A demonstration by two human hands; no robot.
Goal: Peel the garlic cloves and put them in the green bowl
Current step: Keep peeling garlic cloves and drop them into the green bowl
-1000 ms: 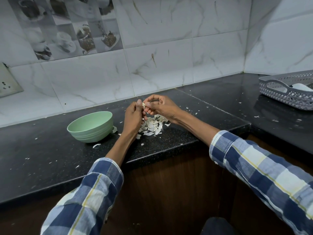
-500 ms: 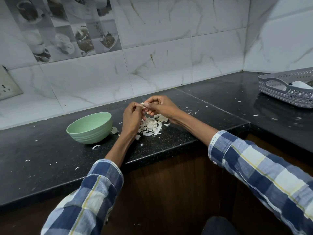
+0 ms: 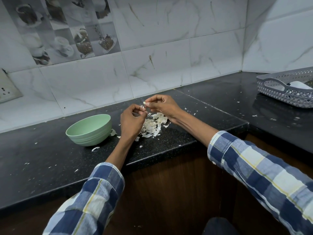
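Observation:
My right hand point(image 3: 163, 106) pinches a small white garlic clove point(image 3: 144, 102) at its fingertips, above the black counter. Just to the left and slightly lower, my left hand point(image 3: 131, 120) pinches a thin strip of garlic skin point(image 3: 142, 108). A small gap separates the clove from the skin. The green bowl point(image 3: 89, 129) stands on the counter left of my left hand; its inside is hidden from here. A heap of papery garlic peels point(image 3: 153, 125) lies under and between my hands.
The black counter point(image 3: 42, 160) carries scattered bits of peel, and its front edge runs below my wrists. A grey perforated basket point(image 3: 286, 89) holding something white stands at the far right. The tiled wall rises behind, with a socket plate point(image 3: 6, 89) at the left.
My hands were together on the clove; now they have drawn slightly apart, the right holding the clove and the left holding the pulled-off skin.

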